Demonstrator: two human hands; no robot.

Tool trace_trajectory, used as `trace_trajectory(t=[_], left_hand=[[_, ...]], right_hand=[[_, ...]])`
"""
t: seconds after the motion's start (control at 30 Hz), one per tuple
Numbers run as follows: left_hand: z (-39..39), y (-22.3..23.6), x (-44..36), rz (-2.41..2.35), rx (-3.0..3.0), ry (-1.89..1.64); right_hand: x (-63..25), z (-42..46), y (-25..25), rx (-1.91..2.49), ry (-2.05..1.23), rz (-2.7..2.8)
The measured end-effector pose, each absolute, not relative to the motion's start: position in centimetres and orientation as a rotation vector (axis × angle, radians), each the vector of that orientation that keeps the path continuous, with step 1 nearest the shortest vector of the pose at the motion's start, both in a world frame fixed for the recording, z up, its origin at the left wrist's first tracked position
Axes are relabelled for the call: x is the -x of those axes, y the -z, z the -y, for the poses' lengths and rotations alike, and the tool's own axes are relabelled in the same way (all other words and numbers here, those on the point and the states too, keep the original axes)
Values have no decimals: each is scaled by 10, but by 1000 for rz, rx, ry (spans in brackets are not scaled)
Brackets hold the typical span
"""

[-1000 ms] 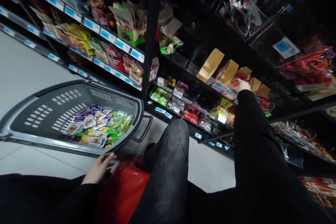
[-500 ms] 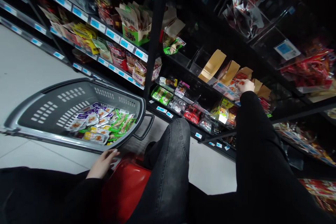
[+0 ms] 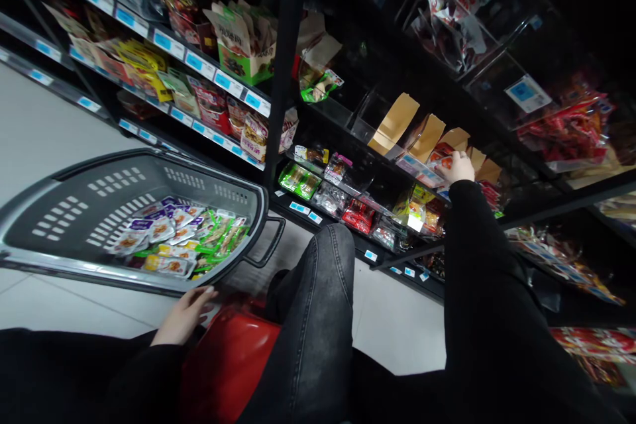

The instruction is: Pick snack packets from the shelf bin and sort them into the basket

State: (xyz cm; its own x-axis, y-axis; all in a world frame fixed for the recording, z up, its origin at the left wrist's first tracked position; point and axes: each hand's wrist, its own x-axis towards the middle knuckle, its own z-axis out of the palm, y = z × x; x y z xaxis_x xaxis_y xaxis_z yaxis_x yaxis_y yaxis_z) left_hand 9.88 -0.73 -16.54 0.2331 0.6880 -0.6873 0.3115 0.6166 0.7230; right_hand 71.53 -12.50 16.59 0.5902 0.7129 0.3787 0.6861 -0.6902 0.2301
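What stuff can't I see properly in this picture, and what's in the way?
All in the head view:
Whether the right hand grips anything: the hand itself covers the spot.
The basket floor under the packets: those packets hide it.
The basket's far left end: cut off by the left edge.
Words on the shelf labels: too small.
Part of the red surface: hidden by the leg.

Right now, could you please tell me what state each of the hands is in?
Left hand: open, fingers loosely bent, near the basket, nothing visible in it.
Right hand: fingers bent at red-and-white packets; its grip cannot be told.
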Motion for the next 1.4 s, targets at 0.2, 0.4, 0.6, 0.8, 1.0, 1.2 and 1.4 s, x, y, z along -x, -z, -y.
trace_trajectory(t=[0.2, 0.4, 0.6, 0.8, 1.0, 1.2, 1.4], left_hand=[[8, 166, -98, -1375, -979, -316], [8, 165, -98, -1384, -979, -300], [8, 161, -100, -1398, -931, -308], [7, 157, -101, -1398, -902, -321], [4, 159, -101, -1394, -881, -288], [4, 163, -101, -1368, -907, -295], [5, 165, -99, -1359, -968, -303]], right_hand=[[-715, 126, -162, -2670, -680, -1353], [-705, 130, -154, -2645, -845, -1263], [-701, 125, -156, -2593, -936, -1103], [-710, 115, -156, -2833, -746, -1001], [-716, 107, -165, -2817, -576, -969], [-724, 100, -162, -2886, -475, -946], [-730, 98, -157, -2934, -495, -926]])
